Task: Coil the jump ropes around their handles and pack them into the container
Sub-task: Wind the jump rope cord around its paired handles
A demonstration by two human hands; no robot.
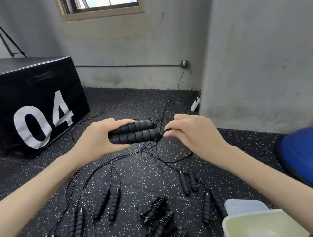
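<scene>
My left hand grips a pair of black ribbed jump rope handles held side by side above the floor. My right hand pinches the thin black rope right at the handles' far ends. The rope hangs down in loose loops to the floor. Several uncoiled ropes with paired handles lie on the floor below. Coiled bundles lie near the bottom centre. A pale open container stands at the bottom right, its lid behind it.
A black box marked 04 stands at the left. A blue dome ball sits at the right. A grey wall pillar rises on the right, with a white charger and cable at its foot.
</scene>
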